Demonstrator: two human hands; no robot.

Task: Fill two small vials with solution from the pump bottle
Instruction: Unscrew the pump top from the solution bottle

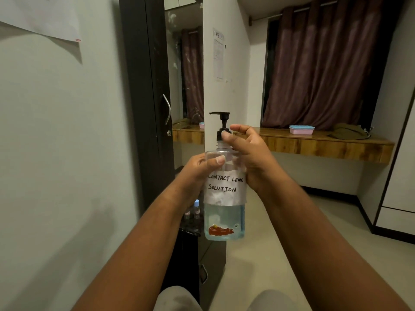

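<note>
Head view: pump bottle [224,212], labelled "contact lens solution", held upright in mid-air at frame centre. Left hand [199,171] wraps the bottle's shoulder from 9 o'clock, fingers clamped on the clear wall. Right hand [249,153] approaches from 3 o'clock; its thumb and forefinger pinch the black collar [221,134] below the pump head [220,113], remaining fingers loosely spread. Two vials [193,211] stand on a dark ledge [190,227] at 7 o'clock of the bottle, partly hidden behind the left wrist; whether both are capped cannot be told. Liquid fills roughly the lower part only. The step appears to be readying the pump: the bottle is best kept vertical and gripped firmly, the collar turned without tilting, and the nozzle then aimed squarely over a vial mouth.
</note>
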